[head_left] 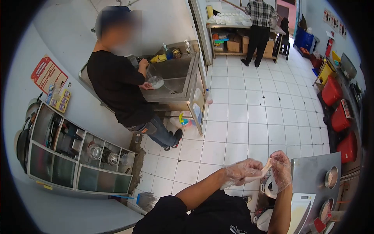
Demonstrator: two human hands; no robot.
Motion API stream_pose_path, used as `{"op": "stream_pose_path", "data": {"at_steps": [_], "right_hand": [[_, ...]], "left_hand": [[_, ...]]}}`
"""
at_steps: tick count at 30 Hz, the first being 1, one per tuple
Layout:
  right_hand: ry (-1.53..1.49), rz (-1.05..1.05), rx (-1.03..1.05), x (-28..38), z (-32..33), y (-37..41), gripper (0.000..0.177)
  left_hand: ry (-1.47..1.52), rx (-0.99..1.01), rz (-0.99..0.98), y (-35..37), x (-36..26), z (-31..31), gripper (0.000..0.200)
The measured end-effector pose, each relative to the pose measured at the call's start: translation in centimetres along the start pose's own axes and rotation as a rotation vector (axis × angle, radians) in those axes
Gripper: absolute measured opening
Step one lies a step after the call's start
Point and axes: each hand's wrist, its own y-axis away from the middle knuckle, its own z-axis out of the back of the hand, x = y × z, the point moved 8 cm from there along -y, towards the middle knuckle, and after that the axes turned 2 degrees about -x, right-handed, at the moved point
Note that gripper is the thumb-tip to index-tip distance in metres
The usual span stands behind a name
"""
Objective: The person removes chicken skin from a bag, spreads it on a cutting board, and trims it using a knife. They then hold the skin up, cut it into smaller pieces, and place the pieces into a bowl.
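Both my hands wear clear plastic gloves and are raised in front of my body, left of a metal table. My left hand (246,171) reaches in from the left, its fingers pinched on a small pale piece (267,167). On the other side of that piece, my right hand (280,168) has its fingers closed on it too. What the piece is cannot be made out. Below my hands a white round pot (269,188) partly shows.
The metal table (315,165) on the right carries a white cutting board (302,212) and metal bowls (331,177). A person in black (117,85) holds a clear bowl at the sink (171,74). Another person (261,31) stands at the back table. A glass-fronted cabinet (78,156) is left.
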Motion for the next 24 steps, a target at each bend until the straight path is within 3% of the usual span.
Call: {"op": "stream_pose_path", "data": {"at_steps": [8, 9, 16, 20, 24], "right_hand": [[-0.084, -0.139, -0.022, -7.1, -0.7, -1.3, 0.015], [-0.080, -0.164, -0.055, -8.7, -0.4, -1.5, 0.017], [-0.145, -0.041, 0.124, -9.4, -8.4, 0.4, 0.051], [-0.143, -0.031, 0.080, -7.9, -10.4, -0.3, 0.043], [0.004, -0.002, 0.122, -6.6, -11.8, 0.1, 0.035]], "left_hand": [[0.114, -0.195, -0.108, 1.6, 0.9, 5.8, 0.030], [0.119, -0.273, -0.034, 2.8, 0.5, 6.1, 0.034], [0.174, -0.605, -0.176, 5.7, 0.2, 9.5, 0.045], [0.006, -0.424, -0.160, 5.6, -0.6, 10.3, 0.042], [-0.140, -0.453, -0.139, 5.1, -1.0, 10.7, 0.038]]}}
